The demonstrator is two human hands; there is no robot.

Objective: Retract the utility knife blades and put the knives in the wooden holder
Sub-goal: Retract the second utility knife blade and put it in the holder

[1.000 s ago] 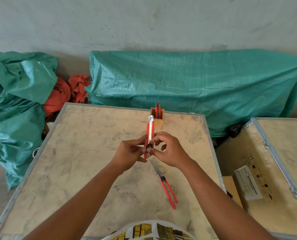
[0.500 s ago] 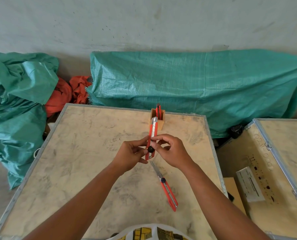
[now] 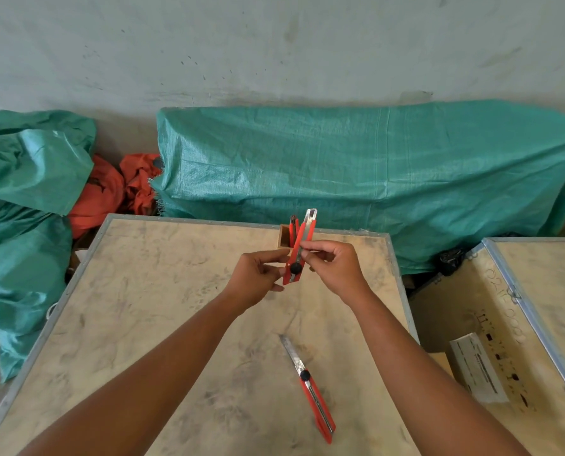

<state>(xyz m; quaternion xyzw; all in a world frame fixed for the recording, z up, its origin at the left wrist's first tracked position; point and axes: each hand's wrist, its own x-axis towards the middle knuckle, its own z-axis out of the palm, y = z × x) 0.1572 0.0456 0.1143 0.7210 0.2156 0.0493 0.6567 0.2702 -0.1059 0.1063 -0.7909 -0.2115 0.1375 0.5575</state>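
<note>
Now I hold one red utility knife (image 3: 298,251) up in the air between my two hands, above the far part of the worktop (image 3: 162,311), just in front of the wooden holder (image 3: 284,236). My left hand (image 3: 258,279) has its grip closed on the lower end of the handle, near the black knob, and my right hand (image 3: 335,266) pinches the body of the knife a little higher with thumb and first finger. At the top of this knife only a short metal tip shows, and I cannot tell for sure if it is the bare blade or only the metal guide, so I judge the blade is nearly or fully pulled in. The holder stands at the far edge of the worktop, and one more red knife (image 3: 293,228) already stands upright inside it, so I think that part is done. A third knife (image 3: 310,388) lies flat on the worktop near to me, well apart from the holder, and its long silver blade is clearly out. So, as I judge it, what is left is to drop the knife in my hands into the holder, then to take the lying knife, retract its blade with care and put it in too.
</note>
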